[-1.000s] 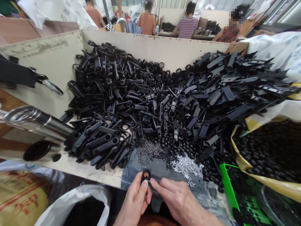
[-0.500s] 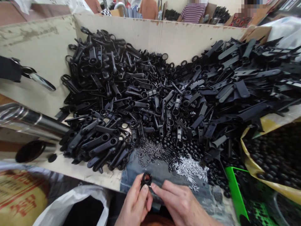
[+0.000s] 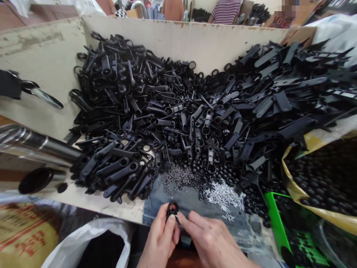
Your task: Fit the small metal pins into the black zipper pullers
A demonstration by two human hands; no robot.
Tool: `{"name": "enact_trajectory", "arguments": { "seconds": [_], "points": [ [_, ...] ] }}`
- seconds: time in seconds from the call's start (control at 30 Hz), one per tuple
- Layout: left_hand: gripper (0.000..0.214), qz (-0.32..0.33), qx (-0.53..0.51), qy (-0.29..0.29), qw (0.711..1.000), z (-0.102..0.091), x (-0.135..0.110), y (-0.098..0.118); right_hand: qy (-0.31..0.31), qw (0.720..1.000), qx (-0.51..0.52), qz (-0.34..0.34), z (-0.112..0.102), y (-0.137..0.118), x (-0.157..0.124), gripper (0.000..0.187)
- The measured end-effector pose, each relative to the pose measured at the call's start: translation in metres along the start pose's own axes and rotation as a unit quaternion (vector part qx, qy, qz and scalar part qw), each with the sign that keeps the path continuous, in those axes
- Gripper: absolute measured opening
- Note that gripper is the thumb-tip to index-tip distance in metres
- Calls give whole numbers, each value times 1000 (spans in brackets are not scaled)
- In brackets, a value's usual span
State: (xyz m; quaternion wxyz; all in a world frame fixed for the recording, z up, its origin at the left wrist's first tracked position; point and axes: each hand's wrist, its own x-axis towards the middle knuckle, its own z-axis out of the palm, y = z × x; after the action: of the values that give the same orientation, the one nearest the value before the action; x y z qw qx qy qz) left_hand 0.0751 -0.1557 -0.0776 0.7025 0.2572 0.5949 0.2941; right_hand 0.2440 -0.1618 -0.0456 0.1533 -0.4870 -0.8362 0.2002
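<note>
My left hand (image 3: 158,238) and my right hand (image 3: 209,238) meet at the bottom middle of the view. Together they pinch a small black plastic ring-ended part (image 3: 173,210), its hole facing me. Whatever the right fingertips hold against it is hidden. Just beyond my hands lies a denim cloth (image 3: 178,197) with a patch of dark grey screws (image 3: 181,178) and a patch of silver pins (image 3: 223,195). Behind these rises a large heap of black plastic lever-shaped parts (image 3: 167,119).
Cardboard walls (image 3: 181,44) surround the heap. To the right are a yellow-lined bag of black balls (image 3: 320,175) and a green tray (image 3: 275,219). A white bag (image 3: 103,242) and a printed sack (image 3: 25,234) sit lower left. Chrome tubing (image 3: 33,145) lies left; co-workers (image 3: 225,11) sit beyond.
The whole scene has shifted upward and slightly left as my head tilted. My hands stay on the black part, with the right fingers shifting slightly against it.
</note>
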Motion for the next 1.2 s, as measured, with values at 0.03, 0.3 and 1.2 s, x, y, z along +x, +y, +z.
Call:
{"name": "enact_trajectory", "arguments": {
  "seconds": [0.03,0.3,1.2],
  "points": [
    [59,12,9,1,1000,-1,1,0,-2,1000,-24,-5,-1,-4,2,40],
    [42,157,180,5,971,-11,10,-8,-11,990,-137,18,-7,-28,11,20],
    [47,75,-81,-76,991,17,17,65,70,929,-277,235,-115,136,48,26]
  ]
}}
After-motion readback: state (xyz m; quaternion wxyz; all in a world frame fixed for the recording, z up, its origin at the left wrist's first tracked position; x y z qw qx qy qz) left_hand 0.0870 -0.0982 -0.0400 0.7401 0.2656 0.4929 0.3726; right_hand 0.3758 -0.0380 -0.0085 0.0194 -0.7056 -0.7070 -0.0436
